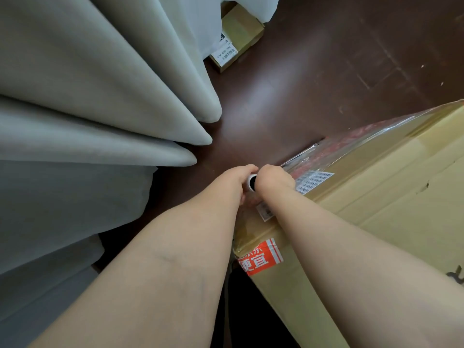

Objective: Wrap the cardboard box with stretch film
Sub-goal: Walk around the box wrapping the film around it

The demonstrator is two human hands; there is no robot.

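Hands, your left (238,180) and right (273,179), are gripping the stiff-cored white stretch-film roll (251,183). Flimsy clear film (351,144) is clinging to the brown cardboard box (381,204).

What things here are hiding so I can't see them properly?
Film roll: head view, only its end shows; left hand and right hand cover the rest.
Cardboard box: cut off by right and bottom edges.
Small box: partly under the curtain.
Barcode label: too small to read.
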